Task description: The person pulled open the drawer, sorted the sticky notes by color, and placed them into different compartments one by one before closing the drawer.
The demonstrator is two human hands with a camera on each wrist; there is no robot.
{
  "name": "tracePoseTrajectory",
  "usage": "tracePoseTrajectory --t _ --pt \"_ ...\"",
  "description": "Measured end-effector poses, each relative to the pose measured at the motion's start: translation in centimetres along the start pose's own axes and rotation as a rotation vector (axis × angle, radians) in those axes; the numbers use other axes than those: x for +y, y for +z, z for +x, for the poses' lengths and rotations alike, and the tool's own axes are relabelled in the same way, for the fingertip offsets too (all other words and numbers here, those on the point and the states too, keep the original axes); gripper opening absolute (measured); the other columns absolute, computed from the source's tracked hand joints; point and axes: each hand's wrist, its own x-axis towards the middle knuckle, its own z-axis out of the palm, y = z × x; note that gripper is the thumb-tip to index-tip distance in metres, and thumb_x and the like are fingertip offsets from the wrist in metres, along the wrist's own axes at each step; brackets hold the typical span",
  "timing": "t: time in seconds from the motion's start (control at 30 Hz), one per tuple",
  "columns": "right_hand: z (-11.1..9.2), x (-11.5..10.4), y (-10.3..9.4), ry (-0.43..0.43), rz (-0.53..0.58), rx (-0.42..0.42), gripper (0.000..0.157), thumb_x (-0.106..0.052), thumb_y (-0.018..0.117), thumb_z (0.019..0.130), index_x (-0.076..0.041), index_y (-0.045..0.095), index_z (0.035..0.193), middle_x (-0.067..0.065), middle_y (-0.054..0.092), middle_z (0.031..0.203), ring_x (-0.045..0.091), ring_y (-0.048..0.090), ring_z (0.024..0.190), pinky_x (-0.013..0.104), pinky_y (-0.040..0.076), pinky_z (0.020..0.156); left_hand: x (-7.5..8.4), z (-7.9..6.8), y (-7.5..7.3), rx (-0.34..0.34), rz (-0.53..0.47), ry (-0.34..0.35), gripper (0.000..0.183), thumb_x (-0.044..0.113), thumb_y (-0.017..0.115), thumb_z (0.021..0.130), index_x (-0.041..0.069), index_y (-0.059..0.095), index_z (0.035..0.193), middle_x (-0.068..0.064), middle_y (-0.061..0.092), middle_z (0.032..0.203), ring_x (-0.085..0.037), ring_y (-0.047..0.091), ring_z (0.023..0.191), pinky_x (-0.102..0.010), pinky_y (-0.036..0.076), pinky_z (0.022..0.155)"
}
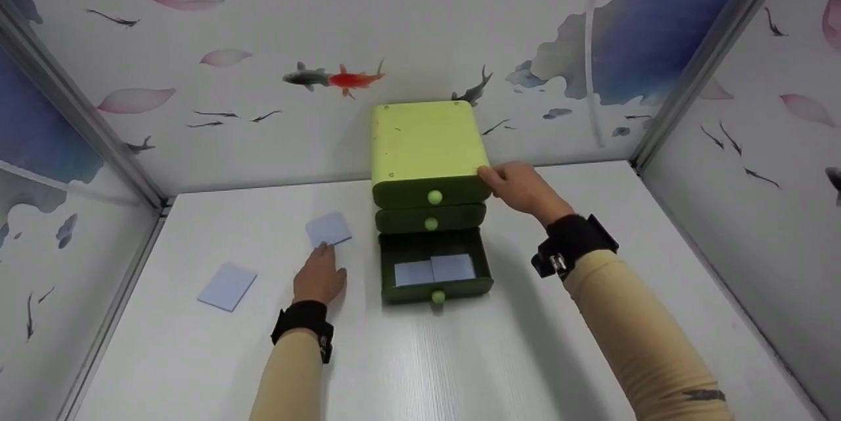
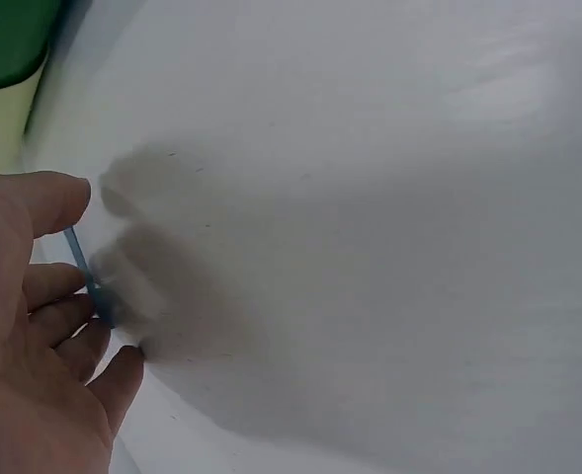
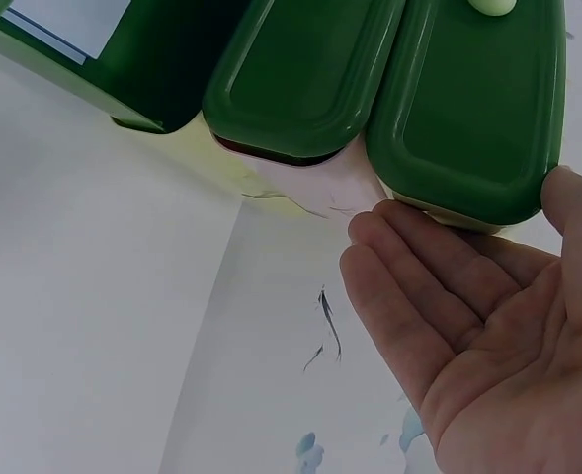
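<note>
A drawer cabinet (image 1: 427, 138), light green with dark green fronts, stands against the back wall. Its bottom drawer (image 1: 387, 263) is pulled out and holds two pale blue square pads (image 1: 453, 268) side by side. My left hand (image 1: 318, 280) has its fingertips at the near edge of another blue pad (image 1: 328, 227); in the left wrist view the thumb (image 2: 58, 202) is spread from the other fingers beside that blue edge. With straight fingers, my right hand (image 1: 525, 191) rests against the cabinet's right front corner, its thumb (image 3: 567, 193) on the upper drawer front (image 3: 468, 109).
A further blue pad (image 1: 228, 286) lies on the white table (image 1: 414, 368), left of my left hand. The middle drawer (image 1: 401, 219) sticks out slightly below the top one. Printed wall panels (image 1: 328, 14) enclose the table at the back and sides.
</note>
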Motion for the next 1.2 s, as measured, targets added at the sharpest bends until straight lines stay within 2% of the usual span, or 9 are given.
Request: tracePoseTrajectory --t 0.2,0.3,0.4,0.53,0.6,0.8,1.0,1.1,1.2 --pt "0.1 0.2 0.1 -0.010 0.003 0.018 0.052 -0.050 0.035 0.104 -0.013 0.057 0.074 0.014 0.066 0.098 0.027 0.061 0.093 0.041 0.047 0.081 0.4 -0.3 0.1 0.092 0.099 0.043 0.048 0.014 0.058 0.094 -0.009 0.050 0.135 -0.026 0.056 0.132 -0.040 0.059 0.116 -0.049 0.053 0.088" --pt "0.1 0.5 0.0 -0.005 -0.003 0.016 0.053 -0.050 0.035 0.104 -0.012 0.058 0.076 0.016 0.067 0.099 0.028 0.061 0.094 0.042 0.047 0.082 0.8 -0.3 0.0 0.111 0.168 0.061 0.043 0.015 0.060 0.094 -0.009 0.055 0.129 -0.026 0.060 0.122 -0.039 0.061 0.106 -0.048 0.055 0.079" --pt "0.1 0.7 0.0 -0.005 -0.004 0.004 0.054 -0.051 0.034 0.103 -0.012 0.059 0.076 0.015 0.067 0.100 0.029 0.062 0.097 0.044 0.048 0.084 1.0 -0.4 -0.1 0.126 0.215 0.075 0.033 0.016 0.064 0.092 -0.009 0.064 0.114 -0.024 0.062 0.109 -0.036 0.062 0.096 -0.046 0.055 0.074" --pt "0.0 0.7 0.1 0.000 0.000 -0.006 0.054 -0.051 0.035 0.103 -0.011 0.062 0.079 0.015 0.068 0.104 0.029 0.063 0.101 0.045 0.049 0.086 0.9 -0.2 -0.3 0.159 0.195 0.069 0.026 0.017 0.069 0.089 -0.009 0.070 0.095 -0.022 0.063 0.095 -0.034 0.062 0.086 -0.045 0.055 0.070" --pt "0.0 0.6 0.1 0.000 0.007 -0.010 0.055 -0.051 0.035 0.103 -0.009 0.064 0.082 0.016 0.068 0.106 0.030 0.063 0.101 0.046 0.049 0.086 0.8 -0.1 -0.3 0.159 0.145 0.042 0.025 0.016 0.070 0.087 -0.008 0.070 0.094 -0.022 0.065 0.092 -0.035 0.064 0.085 -0.045 0.055 0.069" --pt "0.1 0.4 0.1 0.010 0.025 -0.020 0.059 -0.055 0.035 0.102 -0.008 0.067 0.088 0.014 0.068 0.106 0.029 0.063 0.101 0.044 0.049 0.086 0.3 0.3 -0.7 0.086 0.055 -0.033 0.030 0.017 0.074 0.084 -0.007 0.068 0.102 -0.022 0.066 0.095 -0.034 0.066 0.088 -0.045 0.056 0.073" --pt "0.2 0.5 0.2 0.048 0.076 -0.051 0.056 -0.059 0.035 0.100 -0.013 0.060 0.082 0.011 0.065 0.103 0.025 0.061 0.094 0.039 0.048 0.082 -0.3 0.0 -0.7 0.102 0.010 -0.025 0.053 0.022 0.075 0.085 -0.010 0.056 0.124 -0.030 0.059 0.119 -0.042 0.059 0.110 -0.050 0.050 0.090" --pt "0.2 0.6 0.2 0.058 0.082 -0.067 0.059 -0.061 0.034 0.099 -0.011 0.062 0.087 0.013 0.065 0.108 0.027 0.061 0.097 0.042 0.049 0.087 -0.6 -0.1 -0.5 0.080 -0.011 -0.035 0.065 0.024 0.072 0.088 -0.012 0.046 0.135 -0.031 0.052 0.134 -0.044 0.052 0.123 -0.051 0.045 0.100" --pt "0.2 0.6 0.0 0.062 0.082 -0.066 0.062 -0.062 0.034 0.099 -0.009 0.066 0.095 0.015 0.065 0.112 0.029 0.062 0.101 0.045 0.049 0.091 -0.6 0.0 -0.7 0.046 -0.001 -0.039 0.067 0.027 0.072 0.087 -0.014 0.046 0.135 -0.032 0.052 0.134 -0.044 0.053 0.123 -0.051 0.046 0.100"
